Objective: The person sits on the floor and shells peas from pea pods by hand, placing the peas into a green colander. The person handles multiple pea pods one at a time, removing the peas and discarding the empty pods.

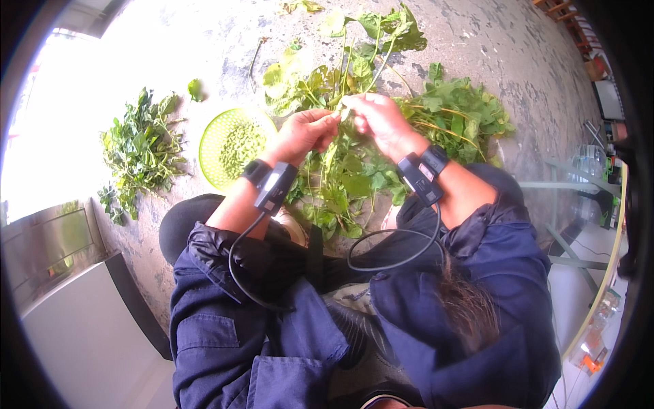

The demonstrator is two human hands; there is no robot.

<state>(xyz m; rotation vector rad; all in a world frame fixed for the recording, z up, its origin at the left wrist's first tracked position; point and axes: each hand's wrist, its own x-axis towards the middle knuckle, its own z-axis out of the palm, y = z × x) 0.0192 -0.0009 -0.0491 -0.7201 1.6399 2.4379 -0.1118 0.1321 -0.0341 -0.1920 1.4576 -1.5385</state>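
Note:
Both hands meet over a heap of leafy bean plants [356, 179] on the floor before me. My left hand [306, 134] pinches a small green pod [341, 110] between thumb and fingertips. From the other side, my right hand [380, 120] grips the same pod or its stem; the fingers hide which. Left of my left hand stands a bright green plastic colander [208, 148], with many shelled green beans [242, 148] in it. Stems with holed, yellowing leaves [327, 82] spread beyond my fingertips.
More leafy stems [460, 115] lie at the right, and a separate pile of greens [143, 153] lies at the far left. A loose leaf [194, 90] is on the concrete floor [225, 66]. A glass-topped table's metal frame [577, 260] stands right; a white panel [92, 327] stands lower left.

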